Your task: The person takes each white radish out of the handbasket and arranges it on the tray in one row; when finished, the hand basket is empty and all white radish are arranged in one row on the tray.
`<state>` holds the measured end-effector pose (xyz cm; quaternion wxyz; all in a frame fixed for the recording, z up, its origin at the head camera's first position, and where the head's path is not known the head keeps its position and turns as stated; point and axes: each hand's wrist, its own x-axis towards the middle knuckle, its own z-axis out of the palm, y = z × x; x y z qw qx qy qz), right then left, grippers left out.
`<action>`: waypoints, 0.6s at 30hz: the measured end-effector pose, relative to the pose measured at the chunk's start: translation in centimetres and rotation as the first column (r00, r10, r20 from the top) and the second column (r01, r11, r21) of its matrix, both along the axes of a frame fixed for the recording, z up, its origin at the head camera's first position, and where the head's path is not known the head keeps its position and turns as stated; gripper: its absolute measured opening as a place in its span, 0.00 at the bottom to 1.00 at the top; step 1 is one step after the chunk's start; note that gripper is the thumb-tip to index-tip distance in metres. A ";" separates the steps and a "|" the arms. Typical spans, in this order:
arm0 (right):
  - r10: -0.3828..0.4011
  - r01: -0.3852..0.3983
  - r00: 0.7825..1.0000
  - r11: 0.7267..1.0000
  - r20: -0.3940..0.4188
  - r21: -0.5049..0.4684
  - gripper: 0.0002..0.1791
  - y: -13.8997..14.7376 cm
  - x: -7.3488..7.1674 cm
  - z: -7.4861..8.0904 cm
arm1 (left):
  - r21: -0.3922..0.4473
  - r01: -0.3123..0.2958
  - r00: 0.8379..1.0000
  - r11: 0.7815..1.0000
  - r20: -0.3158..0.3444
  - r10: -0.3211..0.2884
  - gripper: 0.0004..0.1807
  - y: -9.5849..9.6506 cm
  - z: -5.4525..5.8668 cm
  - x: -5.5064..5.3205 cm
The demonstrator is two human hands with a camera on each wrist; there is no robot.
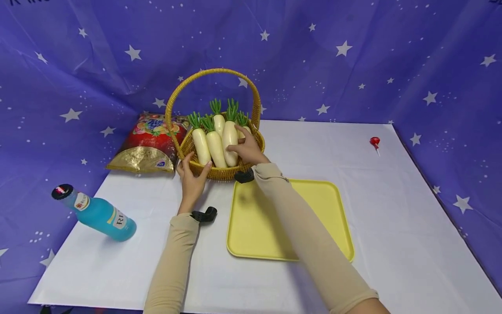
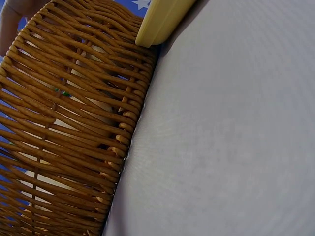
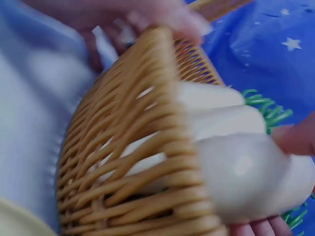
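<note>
Several white radishes (image 1: 214, 146) with green tops stand in a woven basket (image 1: 223, 174) with a tall arched handle. My right hand (image 1: 251, 150) reaches over the basket's right side. It grips one white radish (image 3: 241, 169), with the thumb on one side and fingertips showing below in the right wrist view. The radish's lower part is still inside the basket. My left hand (image 1: 192, 183) holds the basket's front-left rim near the handle's base, its thumb at the rim. The left wrist view shows mostly the woven basket wall (image 2: 74, 118).
A yellow tray (image 1: 262, 226) lies in front of the basket, under the right forearm. Left of the basket rests a red and gold bag (image 1: 153, 144). A blue bottle (image 1: 106, 218) is at the front left. Far right lies a red lollipop (image 1: 374, 141).
</note>
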<state>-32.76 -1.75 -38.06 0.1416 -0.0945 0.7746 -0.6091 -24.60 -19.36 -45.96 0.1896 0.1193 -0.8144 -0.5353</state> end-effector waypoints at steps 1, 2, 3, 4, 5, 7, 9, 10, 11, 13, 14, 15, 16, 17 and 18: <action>-0.001 0.002 1.000 1.000 0.011 -0.030 0.43 0.2 0.0 0.1 | -0.001 0.001 1.000 1.000 0.000 -0.001 0.37 0.0 0.0 0.0; -0.002 0.003 1.000 0.999 0.022 -0.054 0.42 0.3 -0.1 0.2 | -0.002 0.000 1.000 1.000 -0.002 0.000 0.37 0.0 0.0 0.0; -0.001 0.003 0.999 0.997 0.033 -0.082 0.42 0.4 -0.1 0.4 | -0.003 0.002 1.000 1.000 -0.006 -0.002 0.37 0.0 0.0 0.0; 0.000 0.005 0.999 0.993 0.047 -0.116 0.42 0.6 -0.2 0.4 | -0.005 0.002 1.000 1.000 -0.010 -0.002 0.37 0.1 0.0 0.0; 0.002 0.008 0.998 0.988 0.065 -0.153 0.41 0.7 -0.3 0.5 | -0.004 0.004 1.000 1.000 -0.013 -0.004 0.37 0.1 0.0 0.0; 0.004 0.019 0.995 0.973 0.099 -0.228 0.41 1.0 -0.5 0.6 | -0.002 0.009 1.000 1.000 -0.013 -0.009 0.37 0.1 0.1 0.0; 0.015 0.027 0.991 0.952 0.133 -0.304 0.40 1.4 -0.6 0.7 | 0.003 0.013 1.000 1.000 -0.008 -0.013 0.37 0.1 0.1 0.0; 0.022 0.029 0.989 0.940 0.148 -0.339 0.40 1.6 -0.5 0.7 | 0.006 0.012 1.000 1.000 -0.004 -0.012 0.37 0.1 0.1 0.0; 0.033 0.028 0.987 0.929 0.158 -0.368 0.40 1.8 -0.4 0.8 | 0.007 0.012 1.000 1.000 -0.002 -0.012 0.37 0.1 0.1 0.0; 0.057 0.022 0.982 0.911 0.180 -0.412 0.40 2.4 -0.1 0.9 | 0.005 0.011 1.000 1.000 0.001 -0.011 0.38 0.1 0.1 0.0; 0.073 0.014 0.980 0.902 0.184 -0.431 0.39 2.7 0.2 1.0 | 0.005 0.012 1.000 1.000 0.002 -0.012 0.38 0.0 0.2 0.1; 0.085 0.006 0.979 0.897 0.186 -0.441 0.39 3.1 0.6 1.1 | 0.005 0.012 1.000 1.000 0.001 -0.012 0.38 0.0 0.2 0.0; 0.099 -0.004 0.977 0.893 0.187 -0.450 0.39 3.6 1.1 1.2 | 0.005 0.013 1.000 1.000 0.002 -0.013 0.38 0.0 0.2 0.0; 0.111 -0.017 0.977 0.891 0.182 -0.454 0.38 4.1 1.6 1.3 | 0.007 0.016 1.000 1.000 0.003 -0.016 0.38 0.0 0.2 0.0; 0.125 -0.031 0.977 0.888 0.175 -0.458 0.38 4.6 2.3 1.4 | 0.009 0.018 1.000 1.000 0.004 -0.018 0.38 0.0 0.2 0.0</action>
